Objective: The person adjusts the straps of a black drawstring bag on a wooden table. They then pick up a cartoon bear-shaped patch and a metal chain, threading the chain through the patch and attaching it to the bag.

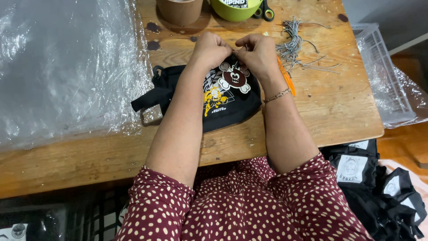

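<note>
Near edge of the wooden table point(339, 111): a black pouch point(232, 105) with printed cartoon figures lies flat under both forearms. At its far edge the left hand point(210, 48) and right hand point(257, 52) meet, fingers pinched tight on a small fitting, apparently fastening a charm point(235, 77). Finishing calls for fine fingertip work. Beyond lie ball chains point(292, 44), a green bowl point(235, 10) and a brown cup point(179, 11).
</note>
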